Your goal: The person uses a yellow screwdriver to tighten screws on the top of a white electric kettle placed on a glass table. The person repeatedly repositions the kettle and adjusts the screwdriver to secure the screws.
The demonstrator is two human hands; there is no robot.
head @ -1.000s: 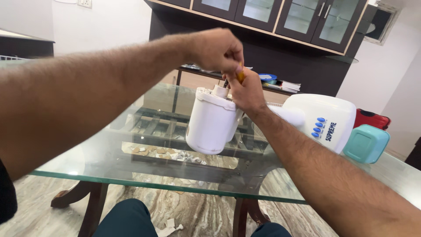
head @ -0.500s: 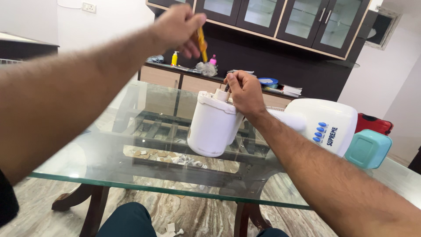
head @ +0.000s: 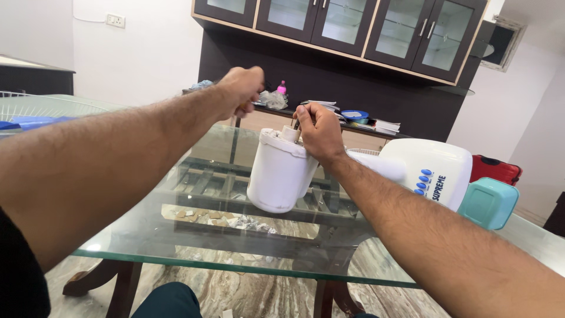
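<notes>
Glass forms the table top (head: 176, 235), a smooth clear sheet with a greenish edge, and through it show dark wooden slats, a carved wooden leg and a veined marble floor. On the glass stands a white plastic housing (head: 281, 172), a smooth rounded cylinder tilted a little, with a short stub sticking up from its top. The right hand (head: 318, 132) is wrapped over the upper far rim of that housing, fingers curled shut on it beside the stub. The left hand (head: 241, 88) is raised above and to the left of the housing, apart from it, and closed in a fist around something small; only a sliver of orange shows under the fingers, and what it is cannot be told.

Just beside the right forearm lies a larger white plastic body (head: 426, 168), glossy and bulging, with a row of blue oval buttons on its face. Touching its far side is a teal plastic box (head: 488, 203) with rounded corners. Behind that sits a red case (head: 494, 169). At the left edge, a white wire grille (head: 41, 106) lies over something blue. At the back stands a dark wooden cabinet (head: 329, 29) with glass-paned doors, and its ledge holds books and small clutter.
</notes>
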